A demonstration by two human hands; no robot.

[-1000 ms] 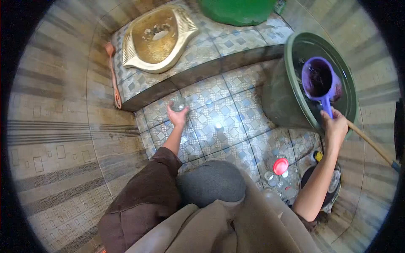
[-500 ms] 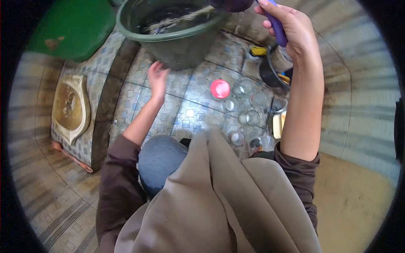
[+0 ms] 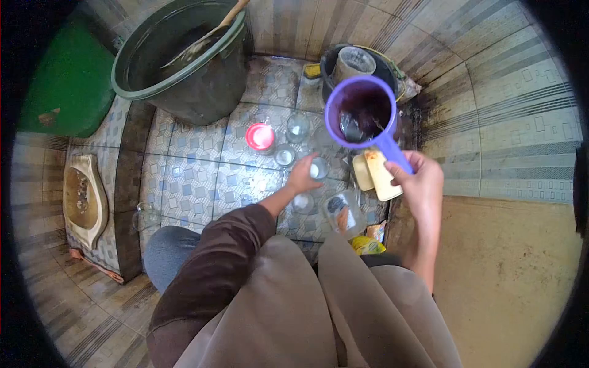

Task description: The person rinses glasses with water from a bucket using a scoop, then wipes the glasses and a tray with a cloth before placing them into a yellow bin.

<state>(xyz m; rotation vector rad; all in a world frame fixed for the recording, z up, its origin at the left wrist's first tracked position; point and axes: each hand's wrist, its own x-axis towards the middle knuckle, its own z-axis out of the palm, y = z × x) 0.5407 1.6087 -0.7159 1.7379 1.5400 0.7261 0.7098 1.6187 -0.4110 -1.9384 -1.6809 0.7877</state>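
My right hand (image 3: pixel 420 181) grips the handle of a purple water dipper (image 3: pixel 391 149), held above the floor with dark-looking water in its bowl. Low over the tiles, my left hand (image 3: pixel 302 176) has its thumb and fingers apart at the side of a clear glass (image 3: pixel 319 167). Around it stand several more glasses, among them one farther back (image 3: pixel 297 128) and one nearer me (image 3: pixel 303 203). A pinkish-red round container (image 3: pixel 260 137) sits left of them. Under the dipper lie cream-coloured oblong pieces (image 3: pixel 383 179), partly covered by it.
A big dark green tub (image 3: pixel 205 92) with a wooden-handled tool (image 3: pixel 233 13) stands back left. A black bucket (image 3: pixel 328 72) holding a greyish cup (image 3: pixel 356 63) is by the wall. A clear plastic box (image 3: pixel 345 214) and yellow packet (image 3: pixel 368 246) lie near my knees. Left is a squat toilet (image 3: pixel 102 202).
The dipper has come from over the tub to the right side, above the glasses' edge. My left hand has moved from beside the tub to the glasses. The view has turned right.
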